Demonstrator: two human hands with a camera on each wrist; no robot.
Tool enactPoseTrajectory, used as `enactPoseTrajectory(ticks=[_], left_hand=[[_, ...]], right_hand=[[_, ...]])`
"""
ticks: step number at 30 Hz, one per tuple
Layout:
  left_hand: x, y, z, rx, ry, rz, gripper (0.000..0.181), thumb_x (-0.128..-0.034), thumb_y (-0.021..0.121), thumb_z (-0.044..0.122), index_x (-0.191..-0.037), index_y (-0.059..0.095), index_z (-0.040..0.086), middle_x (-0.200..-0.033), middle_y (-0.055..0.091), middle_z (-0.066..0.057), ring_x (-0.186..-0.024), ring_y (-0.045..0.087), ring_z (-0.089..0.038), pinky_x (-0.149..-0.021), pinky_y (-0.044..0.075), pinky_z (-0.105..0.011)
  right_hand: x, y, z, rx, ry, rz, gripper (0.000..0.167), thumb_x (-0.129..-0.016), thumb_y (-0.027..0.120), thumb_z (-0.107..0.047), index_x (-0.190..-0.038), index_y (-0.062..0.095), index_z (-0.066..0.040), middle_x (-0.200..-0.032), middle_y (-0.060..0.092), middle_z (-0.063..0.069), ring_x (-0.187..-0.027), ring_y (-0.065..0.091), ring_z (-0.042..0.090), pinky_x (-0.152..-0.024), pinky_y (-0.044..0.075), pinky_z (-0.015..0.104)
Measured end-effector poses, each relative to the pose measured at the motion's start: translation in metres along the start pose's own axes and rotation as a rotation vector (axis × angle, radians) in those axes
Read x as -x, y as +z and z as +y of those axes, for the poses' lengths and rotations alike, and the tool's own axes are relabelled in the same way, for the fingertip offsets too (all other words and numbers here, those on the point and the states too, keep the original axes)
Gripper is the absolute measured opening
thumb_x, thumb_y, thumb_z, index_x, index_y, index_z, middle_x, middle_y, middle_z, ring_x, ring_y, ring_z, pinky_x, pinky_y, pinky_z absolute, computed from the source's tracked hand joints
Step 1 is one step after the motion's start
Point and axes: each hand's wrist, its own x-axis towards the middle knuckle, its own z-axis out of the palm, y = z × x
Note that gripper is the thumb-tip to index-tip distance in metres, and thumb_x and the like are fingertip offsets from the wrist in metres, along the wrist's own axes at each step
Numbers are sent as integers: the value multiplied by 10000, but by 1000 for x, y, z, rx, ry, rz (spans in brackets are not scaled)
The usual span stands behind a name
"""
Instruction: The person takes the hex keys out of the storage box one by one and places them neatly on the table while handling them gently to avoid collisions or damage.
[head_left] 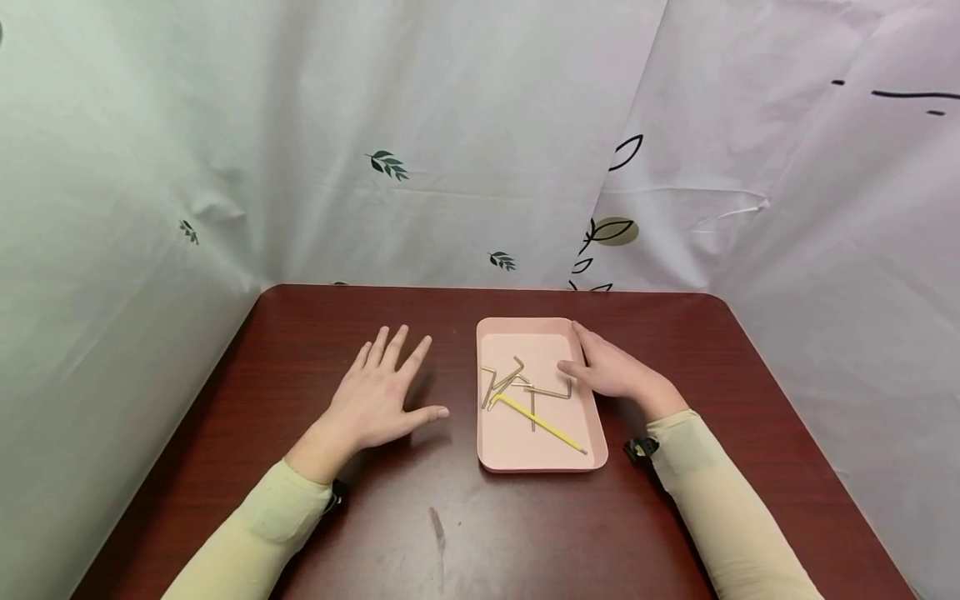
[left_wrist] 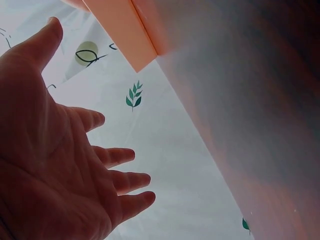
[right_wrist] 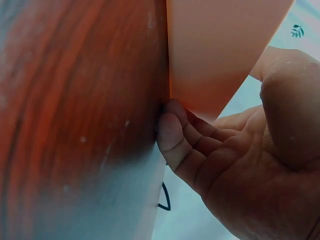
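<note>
A pink rectangular tray (head_left: 502,450) lies on the table, right of centre. Inside it are several brass-coloured L-shaped hex keys (head_left: 551,393), some crossing one another. A yellow L-shaped key (head_left: 558,435) with a silvery end lies slantwise among them. My right hand (head_left: 617,369) holds the tray's right wall near the far corner, thumb over the rim and fingers outside. In the right wrist view, the fingertips (right_wrist: 171,131) reach the tray's lower edge by the tabletop. Left of the tray, my left hand (head_left: 375,400) is spread with nothing in it, apart from the tray.
The dark red-brown table (head_left: 360,533) has rounded far corners. White cloth (head_left: 450,100) with leaf prints stands behind it and along both sides. A dark smear (head_left: 437,529) marks the tabletop near the front.
</note>
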Motion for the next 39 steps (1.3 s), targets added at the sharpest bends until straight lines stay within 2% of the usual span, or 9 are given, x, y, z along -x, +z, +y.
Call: enactPoseTrajectory(ticks=[8, 12, 16, 19, 31, 39], left_hand=[[0, 0, 0, -1, -1, -8, 1148, -922, 613, 880, -1782, 272, 200, -1812, 208, -257, -1683, 118, -509, -1318, 199, -656], [1, 1, 1, 1, -1, -12, 1150, -922, 612, 882, -1782, 273, 199, -1814, 200, -258, -1684, 108, -510, -1319, 203, -651], [1, 1, 0, 1, 3, -3, 1158, -911, 624, 885, -1778, 288, 195, -1821, 176, -255, -1688, 86, -507, -1317, 208, -652], [1, 0, 1, 3, 6, 1, 1161, -905, 630, 888, -1774, 300, 192, -1827, 157, -250, -1690, 72, -502, -1318, 208, -650], [0, 1, 1, 7, 2, -15, 1165, -908, 617, 894, -1782, 274, 204, -1825, 167, -246, -1694, 61, -491, -1323, 201, -642], [0, 3, 2, 9, 0, -19, 1149, -918, 617, 883, -1776, 294, 191, -1822, 178, -250, -1696, 65, -484, -1323, 202, -639]], right_hand=[[-2, 1, 1, -7, 21, -13, 906, -1120, 635, -326, -1683, 137, 180, -1754, 200, 395, -1642, 252, 505, -1306, 249, 628], [-2, 1, 1, -13, 51, -24, 926, -1126, 625, -336, -1692, 94, 169, -1751, 202, 398, -1619, 305, 510, -1286, 291, 634], [-2, 2, 1, -15, 77, -34, 927, -1126, 613, -329, -1701, 66, 151, -1715, 277, 416, -1572, 397, 513, -1255, 347, 638], [-3, 3, 3, -6, 73, -38, 908, -1126, 596, -309, -1703, 63, 148, -1688, 328, 423, -1538, 451, 510, -1235, 378, 637], [-3, 6, 10, -38, 64, -32, 896, -1122, 580, -294, -1734, 45, 84, -1719, 325, 373, -1530, 478, 474, -1228, 393, 624], [-1, 7, 13, -22, 33, 9, 908, -1101, 575, -355, -1734, 89, 79, -1608, 453, 424, -1437, 557, 520, -1159, 433, 680]])
